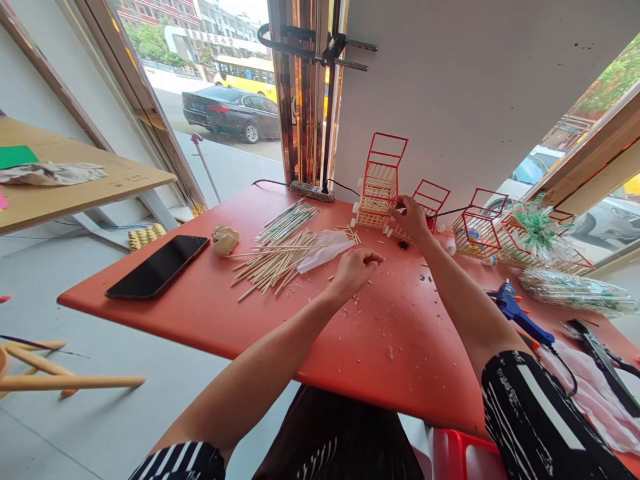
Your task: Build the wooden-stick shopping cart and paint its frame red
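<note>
At the far edge of the red table, against the white wall, the right hand reaches out and rests its fingers on the tall red-framed cage, close to the base, where the bamboo slats fill the wire frame. The fingers are bent together against the frame; whether they pinch a slat or only steady the cage I cannot tell. The left hand sits nearer, curled loosely on the tabletop, fingertips drawn together as if on something small, though nothing shows between them. It lies just beside the clear plastic bag and the heap of bamboo sticks.

To my eye this is the fitting stage: the cage stands upright and partly slatted, and the hand at its base looks to be seating or checking a piece. The next move would call for a stick of the right length, brought from the heap and held true against the frame. The blue glue gun lies well off to the right, so fixing anything would mean a reach across.

More cages stand along the wall to the right. A phone lies on the left part of the table, and wood chips speckle the middle.
</note>
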### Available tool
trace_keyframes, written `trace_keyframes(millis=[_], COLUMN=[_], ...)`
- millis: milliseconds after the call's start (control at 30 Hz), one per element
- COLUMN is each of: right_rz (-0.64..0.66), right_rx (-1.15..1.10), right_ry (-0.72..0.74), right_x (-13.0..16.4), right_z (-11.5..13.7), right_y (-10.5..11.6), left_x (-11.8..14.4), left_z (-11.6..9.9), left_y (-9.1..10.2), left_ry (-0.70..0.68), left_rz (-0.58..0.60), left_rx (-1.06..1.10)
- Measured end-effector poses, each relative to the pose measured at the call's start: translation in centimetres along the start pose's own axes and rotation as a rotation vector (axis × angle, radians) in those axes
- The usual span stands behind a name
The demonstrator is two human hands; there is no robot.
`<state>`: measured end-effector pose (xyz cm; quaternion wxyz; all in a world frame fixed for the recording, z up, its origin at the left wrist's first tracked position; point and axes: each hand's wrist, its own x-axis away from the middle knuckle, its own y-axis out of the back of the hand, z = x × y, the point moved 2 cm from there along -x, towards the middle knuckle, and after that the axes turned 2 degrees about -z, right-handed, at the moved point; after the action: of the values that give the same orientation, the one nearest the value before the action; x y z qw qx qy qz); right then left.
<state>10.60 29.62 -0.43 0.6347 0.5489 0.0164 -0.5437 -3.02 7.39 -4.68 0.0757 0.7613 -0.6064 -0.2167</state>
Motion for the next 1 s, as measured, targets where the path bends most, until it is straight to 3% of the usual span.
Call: trace_keyframes(millis=[200,333,433,533,700,867,1000], right_rz=[0.015,-0.086,-0.136,-0.009,0.228,0.3,0.359], right_rx=[0.07,0.095,0.086,0.056,0.028,0.055,0.11], right_ry=[0.023,0.045,-0.008,-0.054,0.014,0.139,0.206], right_x=[0.8,2.6,6.0,11.0,18.1,19.6,19.3], right_z=[0.9,2.4,4.5,7.3,11.1,11.8,11.8], right_y=[1.4,4.6,7.2,8.5,8.0,7.5,7.6], left_x=[-0.1,-0.2,-0.1,0.2,1.0,1.5,0.8], left_z=[0.4,0.5,0.4,0.2,0.0,-0.4,-0.7], left_y=[-0.2,-0.3,-0.3,-0.5,-1.4,-1.4,0.6], left_ry=[-0.022,-0.046,-0.065,-0.054,-0.049,-0.162,-0.226], left_rz=[-0.003,0.007,0.021,0.033,0.083,0.036,-0.093], left_rx=[-0.001,-0.009,-0.015,-0.028,-0.084,-0.139,-0.238])
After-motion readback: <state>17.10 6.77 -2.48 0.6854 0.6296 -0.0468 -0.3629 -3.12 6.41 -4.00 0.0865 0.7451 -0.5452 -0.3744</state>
